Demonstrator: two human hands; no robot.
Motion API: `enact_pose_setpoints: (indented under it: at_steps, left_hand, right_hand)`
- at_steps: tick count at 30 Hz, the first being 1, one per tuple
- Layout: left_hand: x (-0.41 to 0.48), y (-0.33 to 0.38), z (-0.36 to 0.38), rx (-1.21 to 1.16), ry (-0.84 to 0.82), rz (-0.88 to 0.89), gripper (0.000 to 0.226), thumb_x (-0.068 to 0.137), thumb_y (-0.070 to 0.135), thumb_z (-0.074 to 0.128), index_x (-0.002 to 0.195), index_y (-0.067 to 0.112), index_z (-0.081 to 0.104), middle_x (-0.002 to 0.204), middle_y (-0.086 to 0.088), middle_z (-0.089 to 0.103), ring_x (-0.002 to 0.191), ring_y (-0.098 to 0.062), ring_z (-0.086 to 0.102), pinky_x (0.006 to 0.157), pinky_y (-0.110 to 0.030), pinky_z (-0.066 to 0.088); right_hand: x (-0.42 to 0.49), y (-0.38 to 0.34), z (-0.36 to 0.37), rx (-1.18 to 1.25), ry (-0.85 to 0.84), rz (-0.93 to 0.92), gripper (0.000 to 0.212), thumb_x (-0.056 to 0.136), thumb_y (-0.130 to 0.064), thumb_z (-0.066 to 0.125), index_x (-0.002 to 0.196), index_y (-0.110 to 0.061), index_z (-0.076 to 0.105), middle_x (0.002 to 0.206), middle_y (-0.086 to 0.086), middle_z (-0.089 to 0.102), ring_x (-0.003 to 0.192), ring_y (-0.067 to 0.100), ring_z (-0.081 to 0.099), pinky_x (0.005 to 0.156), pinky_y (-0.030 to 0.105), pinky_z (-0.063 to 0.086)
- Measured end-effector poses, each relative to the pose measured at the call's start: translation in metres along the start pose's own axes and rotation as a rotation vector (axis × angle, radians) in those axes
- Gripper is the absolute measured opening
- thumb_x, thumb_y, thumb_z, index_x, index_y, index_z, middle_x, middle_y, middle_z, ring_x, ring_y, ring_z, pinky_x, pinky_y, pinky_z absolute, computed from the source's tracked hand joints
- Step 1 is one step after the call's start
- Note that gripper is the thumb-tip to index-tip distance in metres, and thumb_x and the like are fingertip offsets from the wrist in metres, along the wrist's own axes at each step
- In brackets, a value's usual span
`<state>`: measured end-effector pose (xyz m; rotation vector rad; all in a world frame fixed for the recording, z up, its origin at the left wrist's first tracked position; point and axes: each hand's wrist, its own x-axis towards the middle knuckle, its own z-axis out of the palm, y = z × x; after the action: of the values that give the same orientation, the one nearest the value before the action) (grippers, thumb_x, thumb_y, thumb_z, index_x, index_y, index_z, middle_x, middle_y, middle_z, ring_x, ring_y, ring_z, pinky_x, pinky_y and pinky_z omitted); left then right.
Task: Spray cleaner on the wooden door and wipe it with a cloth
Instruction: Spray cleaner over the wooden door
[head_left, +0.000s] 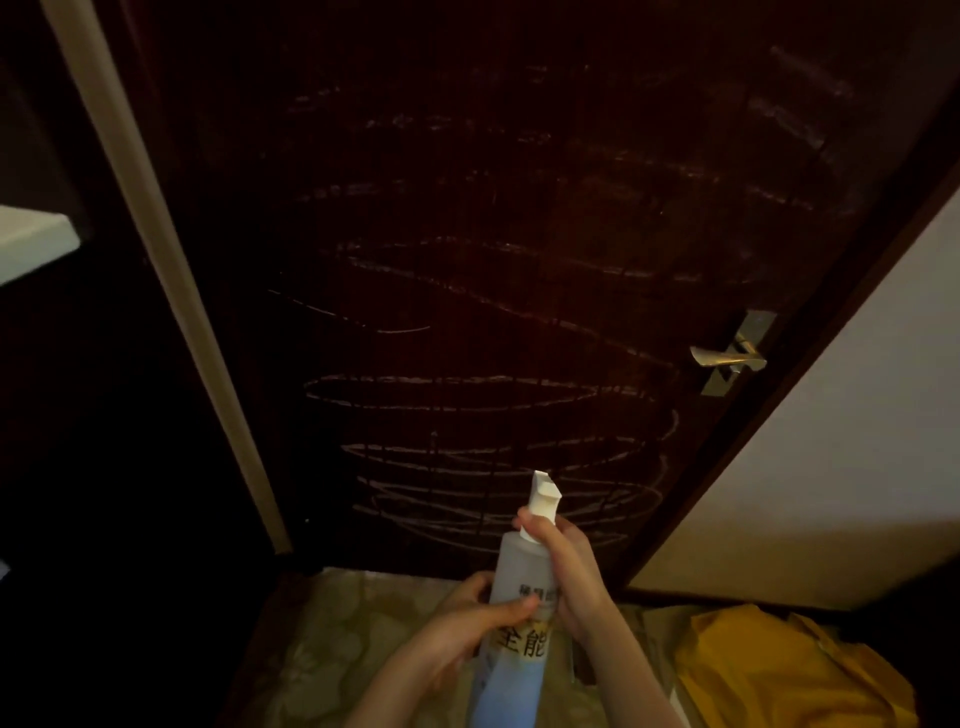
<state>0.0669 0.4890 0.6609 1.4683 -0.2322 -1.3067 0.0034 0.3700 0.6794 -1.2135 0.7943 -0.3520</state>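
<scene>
Spray bottle (519, 587) sits low and centre in the head view, held in both hands in front of the wooden door (467, 182). Its long axis runs from the bottom edge of the picture up toward the door, leaning a little to the right. The white nozzle (543, 493) is at the far end, facing the lower door panel.

The right hand (569, 566) has its fingers wrapped round the neck just under the nozzle head; whether a finger lies on the trigger I cannot tell. The left hand (475, 618) grasps the body lower down, thumb laid across the label.

Pale scribbles (467, 395) loop across the door from near the top down to just beyond the nozzle, so the door lies straight ahead of the bottle. As I judge it, the coming spray needs only a squeeze, and a lift of aim for the higher marks.

The cloth (779, 670), yellow and crumpled, lies on the floor (322, 623) to the right, apart from both hands and nearer the right one. The door handle (730, 357) is at the door's right edge.

Counted: one bottle, one cloth, one door, one handle, two hands.
</scene>
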Motion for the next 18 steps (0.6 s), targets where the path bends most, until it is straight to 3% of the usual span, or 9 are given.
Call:
enact_pose_setpoints:
  at_steps: [12,15,18]
  left_hand:
    - [-0.01,-0.013,-0.021,-0.185,0.013,0.027,0.064,0.057,0.02,0.08,0.116,0.008,0.058,0.106,-0.011,0.07,0.099,-0.024,0.067,0.091,-0.042,0.051]
    - [-0.014,-0.015,-0.026,-0.204,0.032,0.058,0.062,0.059,0.02,0.079,0.116,0.008,0.057,0.106,-0.012,0.07,0.099,-0.023,0.067,0.088,-0.038,0.053]
    - [-0.018,-0.017,-0.028,-0.222,0.05,0.08,0.059,0.06,0.02,0.078,0.114,0.008,0.057,0.106,-0.011,0.07,0.098,-0.022,0.067,0.084,-0.036,0.054]
  right_hand:
    - [0.005,0.003,0.026,-0.097,-0.133,0.047,0.051,0.069,-0.039,0.072,0.106,-0.007,0.057,0.085,0.01,0.067,0.072,0.021,0.065,0.065,0.033,0.052]
    - [0.006,0.003,0.033,-0.108,-0.163,0.068,0.043,0.075,-0.034,0.071,0.106,-0.009,0.055,0.087,0.012,0.066,0.076,0.024,0.064,0.071,0.037,0.052]
    - [0.006,0.003,0.04,-0.104,-0.203,0.072,0.051,0.069,-0.038,0.073,0.106,-0.008,0.056,0.087,0.012,0.065,0.077,0.024,0.063,0.072,0.039,0.051]
